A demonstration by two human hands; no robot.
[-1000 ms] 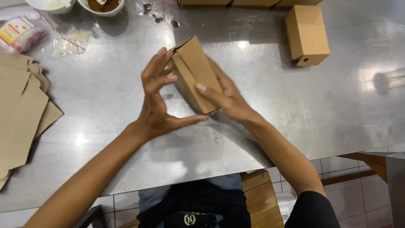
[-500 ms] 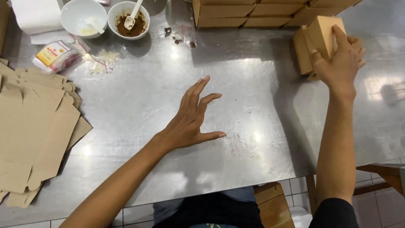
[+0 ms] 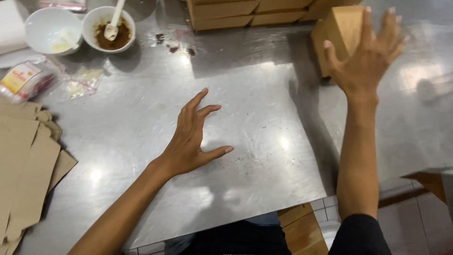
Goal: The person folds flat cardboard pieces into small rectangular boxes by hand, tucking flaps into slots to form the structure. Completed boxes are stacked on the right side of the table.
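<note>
At the upper right of the frame: a folded brown cardboard box (image 3: 340, 40) stands on the steel table (image 3: 245, 118), one corner raised, partly behind the right hand.
Right hand (image 3: 365, 61): lifted in front of the box, fingers spread wide and straight, clamped on nothing; whether its palm meets the cardboard cannot be told.
Left hand (image 3: 191, 139): centre of the frame, low over the bare metal, fingers parted and slightly curled, thumb out to the right, holding nothing.
Hands to each other: well apart, the left near the middle, the right by the box.
Top edge: a row of finished cardboard boxes (image 3: 245, 12) lies along the back of the table, just left of the standing box.
Upper left: a white bowl of brown powder with a white spoon (image 3: 109, 29), beside an empty-looking white bowl (image 3: 47, 30); small plastic packets (image 3: 28, 80) lie below them.
Left edge: a stack of flat, unfolded cardboard blanks (image 3: 26, 165).
Bottom: the person's dark clothing (image 3: 240, 238) and a wooden stool (image 3: 302, 226).
</note>
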